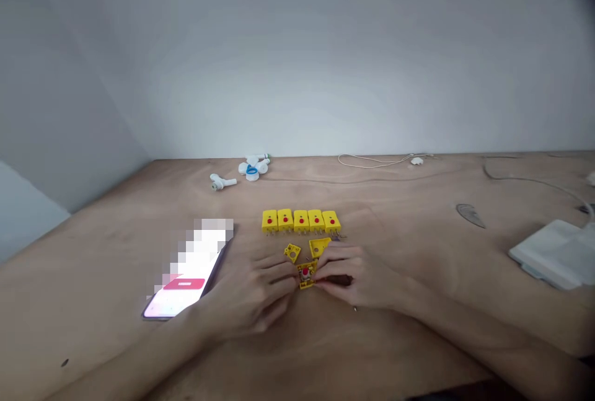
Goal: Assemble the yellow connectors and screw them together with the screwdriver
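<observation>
An opened yellow casing (305, 283) with a red round part inside lies between my hands, low over the table. My left hand (264, 289) pinches its left edge, fingers closed. From the other side, my right hand (348, 274) has thumb and fingers closed at the casing's right edge; whether a small piece is also between them I cannot make out. Just beyond sit a small yellow piece with holes (292, 253) and a yellow cover (319, 246), the latter close to my right fingers. Behind them stands a row of several yellow boxes (301, 220) with red buttons and metal pins.
A lit phone (190, 274) lies to the left. White plastic fittings (253, 169) and a white pipe-like piece (223, 182) are at the back left. A thin white cord (372, 164) runs along the back. A white box (555, 255) with a cable stands at right.
</observation>
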### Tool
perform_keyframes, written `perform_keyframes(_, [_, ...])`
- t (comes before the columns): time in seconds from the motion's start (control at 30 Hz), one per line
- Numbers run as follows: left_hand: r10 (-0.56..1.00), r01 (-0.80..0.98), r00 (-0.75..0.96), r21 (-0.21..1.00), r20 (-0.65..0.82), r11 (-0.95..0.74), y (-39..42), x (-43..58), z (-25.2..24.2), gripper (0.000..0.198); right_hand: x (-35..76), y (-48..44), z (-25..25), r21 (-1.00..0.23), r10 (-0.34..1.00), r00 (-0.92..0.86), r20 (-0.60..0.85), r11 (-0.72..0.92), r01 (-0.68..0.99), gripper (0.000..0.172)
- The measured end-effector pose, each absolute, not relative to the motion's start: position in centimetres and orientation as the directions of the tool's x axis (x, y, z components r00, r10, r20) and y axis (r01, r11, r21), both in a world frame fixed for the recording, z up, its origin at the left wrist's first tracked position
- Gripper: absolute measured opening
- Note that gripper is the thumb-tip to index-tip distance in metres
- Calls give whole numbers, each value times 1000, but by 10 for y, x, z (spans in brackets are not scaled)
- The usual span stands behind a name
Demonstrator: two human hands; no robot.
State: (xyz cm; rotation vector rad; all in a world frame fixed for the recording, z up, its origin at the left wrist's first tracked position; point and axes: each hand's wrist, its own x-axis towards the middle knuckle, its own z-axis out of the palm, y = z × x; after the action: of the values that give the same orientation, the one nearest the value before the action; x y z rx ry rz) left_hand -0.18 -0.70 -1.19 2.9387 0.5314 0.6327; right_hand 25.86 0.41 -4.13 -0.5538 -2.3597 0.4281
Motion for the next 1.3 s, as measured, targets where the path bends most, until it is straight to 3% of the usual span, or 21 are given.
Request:
perform_keyframes(0.4, [444,348,829,306,340,-886,-8,-3,-11,30,259,3,-40,-468,528,-693,491,831,301,9])
perform_keyframes(1.03, [388,296,832,273,397,-915,-6,-1,-9,25,259,0,-39,-462,533,-682,502,831,309,13])
perform_keyframes(1.3, [378,283,827,272,416,-920,-5,-1,-12,24,261,5,-39,-465,584,-541,605,811,356,16])
